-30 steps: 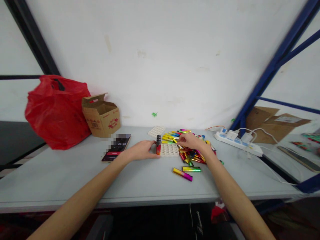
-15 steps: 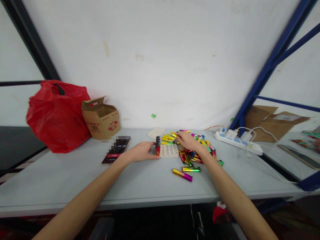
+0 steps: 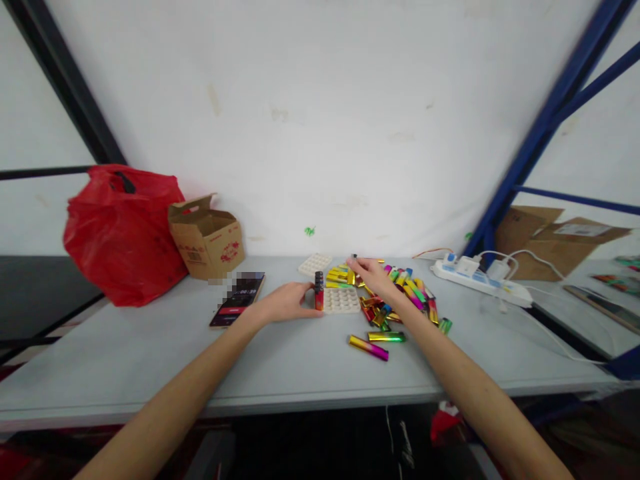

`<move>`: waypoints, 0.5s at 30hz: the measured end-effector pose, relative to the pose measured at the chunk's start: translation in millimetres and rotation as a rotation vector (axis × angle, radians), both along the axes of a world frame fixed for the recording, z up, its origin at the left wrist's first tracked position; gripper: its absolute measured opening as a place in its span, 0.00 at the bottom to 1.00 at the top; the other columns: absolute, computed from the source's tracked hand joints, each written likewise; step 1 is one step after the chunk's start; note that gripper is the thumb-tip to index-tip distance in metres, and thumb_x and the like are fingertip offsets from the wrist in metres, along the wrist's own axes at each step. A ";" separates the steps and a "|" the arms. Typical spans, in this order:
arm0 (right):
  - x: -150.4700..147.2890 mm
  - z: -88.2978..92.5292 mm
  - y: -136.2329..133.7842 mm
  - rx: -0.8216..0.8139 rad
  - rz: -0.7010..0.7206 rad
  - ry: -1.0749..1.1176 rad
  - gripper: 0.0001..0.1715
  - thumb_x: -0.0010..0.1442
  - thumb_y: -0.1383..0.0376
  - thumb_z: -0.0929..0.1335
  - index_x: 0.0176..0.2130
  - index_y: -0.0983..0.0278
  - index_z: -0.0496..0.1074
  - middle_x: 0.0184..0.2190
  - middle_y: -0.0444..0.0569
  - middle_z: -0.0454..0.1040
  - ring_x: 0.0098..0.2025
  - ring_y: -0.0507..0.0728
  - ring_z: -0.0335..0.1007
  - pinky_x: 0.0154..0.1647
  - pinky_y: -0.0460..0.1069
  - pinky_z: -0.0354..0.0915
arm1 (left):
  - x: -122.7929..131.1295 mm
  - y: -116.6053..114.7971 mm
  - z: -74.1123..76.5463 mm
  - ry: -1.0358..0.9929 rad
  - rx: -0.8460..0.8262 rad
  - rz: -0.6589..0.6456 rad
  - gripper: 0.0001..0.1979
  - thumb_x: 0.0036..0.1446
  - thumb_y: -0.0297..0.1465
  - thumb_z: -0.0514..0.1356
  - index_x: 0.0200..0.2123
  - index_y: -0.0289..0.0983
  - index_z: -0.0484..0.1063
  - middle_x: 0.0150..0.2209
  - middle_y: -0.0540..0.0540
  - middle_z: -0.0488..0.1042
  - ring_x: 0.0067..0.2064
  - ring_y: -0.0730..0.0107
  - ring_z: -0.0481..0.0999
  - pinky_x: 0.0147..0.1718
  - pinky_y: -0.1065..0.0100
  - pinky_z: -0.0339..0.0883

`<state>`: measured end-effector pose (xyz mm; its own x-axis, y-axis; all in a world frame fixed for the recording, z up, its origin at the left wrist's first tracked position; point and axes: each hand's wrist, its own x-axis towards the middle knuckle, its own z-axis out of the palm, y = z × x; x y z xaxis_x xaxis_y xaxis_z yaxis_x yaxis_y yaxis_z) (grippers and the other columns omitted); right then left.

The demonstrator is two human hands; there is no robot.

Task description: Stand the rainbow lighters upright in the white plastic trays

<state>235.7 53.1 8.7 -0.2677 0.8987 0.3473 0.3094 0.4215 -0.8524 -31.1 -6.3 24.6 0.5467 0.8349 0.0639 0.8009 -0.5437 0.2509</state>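
A white tray with round holes (image 3: 342, 301) lies on the table, and a row of red lighters with black tops (image 3: 319, 293) stands upright along its left end. My left hand (image 3: 287, 303) closes around that end, thumb at the near side and fingers behind the row. Over the back of a loose pile of shiny lighters (image 3: 413, 290), my right hand (image 3: 373, 275) pinches a gold lighter (image 3: 352, 273) held upright, its dark top showing above the fingertips. Two lighters (image 3: 369, 347) lie apart in front of the pile.
A second white tray (image 3: 315, 264) lies behind. To the left are a phone (image 3: 239, 300), an open carton (image 3: 213, 243) and a red plastic bag (image 3: 125, 233). A power strip with cables (image 3: 480, 283) and cardboard (image 3: 545, 243) are on the right.
My right hand has lifted a gold lighter from the pile and turned it upright. My left hand stays at the tray's left end. The view has shifted slightly.
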 end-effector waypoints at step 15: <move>-27.3 8.1 -25.4 -0.294 0.270 0.344 0.31 0.61 0.35 0.63 0.32 0.60 0.60 0.23 0.37 0.53 0.20 0.48 0.48 0.18 0.44 0.45 | -0.2 -1.3 1.2 -0.011 -0.020 -0.007 0.32 0.54 0.58 0.60 0.46 0.35 0.71 0.36 0.43 0.78 0.35 0.59 0.77 0.31 0.66 0.64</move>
